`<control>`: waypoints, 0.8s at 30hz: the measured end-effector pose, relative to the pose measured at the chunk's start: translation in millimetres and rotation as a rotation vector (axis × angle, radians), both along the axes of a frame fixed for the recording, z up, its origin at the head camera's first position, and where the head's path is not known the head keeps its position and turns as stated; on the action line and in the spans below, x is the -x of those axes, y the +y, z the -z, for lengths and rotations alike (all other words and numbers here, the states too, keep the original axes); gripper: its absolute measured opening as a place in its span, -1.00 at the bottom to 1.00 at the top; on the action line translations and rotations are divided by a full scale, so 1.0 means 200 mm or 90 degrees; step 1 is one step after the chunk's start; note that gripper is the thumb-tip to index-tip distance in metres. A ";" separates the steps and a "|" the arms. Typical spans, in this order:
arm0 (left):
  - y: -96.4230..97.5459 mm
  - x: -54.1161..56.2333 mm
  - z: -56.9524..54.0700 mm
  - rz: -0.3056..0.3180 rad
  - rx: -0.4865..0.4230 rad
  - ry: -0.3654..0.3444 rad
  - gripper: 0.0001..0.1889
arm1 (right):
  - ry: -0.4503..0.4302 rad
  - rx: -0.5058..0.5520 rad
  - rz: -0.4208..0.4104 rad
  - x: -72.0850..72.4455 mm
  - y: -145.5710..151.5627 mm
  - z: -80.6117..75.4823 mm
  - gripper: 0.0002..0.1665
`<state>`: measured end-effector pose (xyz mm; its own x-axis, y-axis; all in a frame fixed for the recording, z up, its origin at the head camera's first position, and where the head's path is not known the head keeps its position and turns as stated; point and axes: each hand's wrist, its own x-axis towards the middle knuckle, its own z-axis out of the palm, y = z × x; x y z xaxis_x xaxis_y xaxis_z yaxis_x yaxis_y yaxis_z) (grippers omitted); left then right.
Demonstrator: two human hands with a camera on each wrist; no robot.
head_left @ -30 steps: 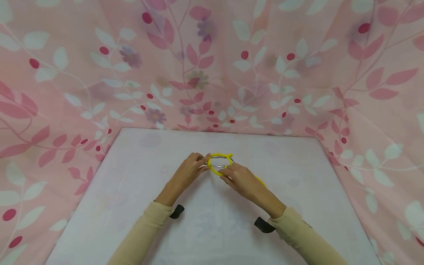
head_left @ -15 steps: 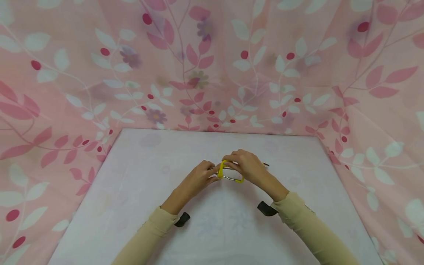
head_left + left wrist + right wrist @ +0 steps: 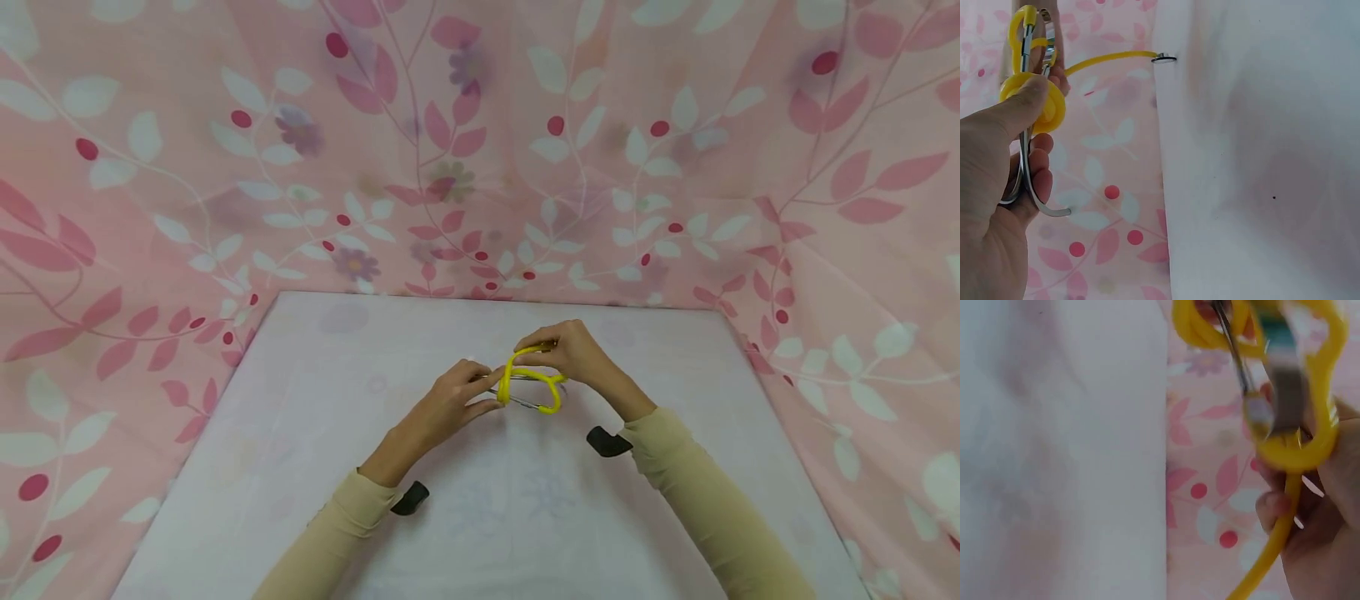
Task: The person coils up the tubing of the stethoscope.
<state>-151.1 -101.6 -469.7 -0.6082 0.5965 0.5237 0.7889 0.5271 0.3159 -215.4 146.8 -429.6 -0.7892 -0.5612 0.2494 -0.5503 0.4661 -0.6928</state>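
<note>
A stethoscope with yellow tubing and metal ear tubes is held up over the table between both hands. My left hand grips the ear tubes, its thumb pressing a yellow coil wrapped around them. One curved bare metal end sticks out below the left fingers. My right hand, higher and to the right, pinches a length of the tubing. In the right wrist view, a flat metal spring lies inside the forked yellow tube. At the tube's far end, the left wrist view shows a small black-rimmed chestpiece.
A white-covered table lies under the hands. Pink leaf-patterned cloth hangs behind it and along both sides. Black wrist-worn pieces hang under the left sleeve and right sleeve.
My right hand has moved up and to the right, drawing the tubing across the ear tubes. My left hand has shifted right and slightly down with the stethoscope in its grip.
</note>
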 end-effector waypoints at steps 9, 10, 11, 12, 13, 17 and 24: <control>0.01 0.00 -0.02 0.009 -0.036 0.011 -0.32 | -0.188 0.115 -0.011 0.03 0.04 0.12 -0.80; 0.01 0.00 -0.02 0.007 -0.037 0.012 -0.33 | -0.201 0.133 -0.015 0.02 0.04 0.14 -0.78; 0.01 0.00 -0.01 0.004 -0.039 0.013 -0.32 | -0.210 0.147 -0.016 0.02 0.03 0.15 -0.75; 0.01 0.01 -0.01 0.001 -0.042 0.017 -0.32 | -0.215 0.159 -0.021 0.01 0.03 0.17 -0.72; 0.00 0.01 -0.01 -0.002 -0.047 0.022 -0.32 | -0.213 0.170 -0.030 0.00 0.03 0.18 -0.69; 0.00 0.03 -0.01 -0.017 -0.065 0.047 -0.31 | -0.191 0.213 -0.063 -0.03 -0.01 0.23 -0.66; -0.01 0.07 -0.01 -0.047 -0.084 0.066 -0.33 | -0.249 0.221 0.052 -0.09 -0.11 0.30 -0.61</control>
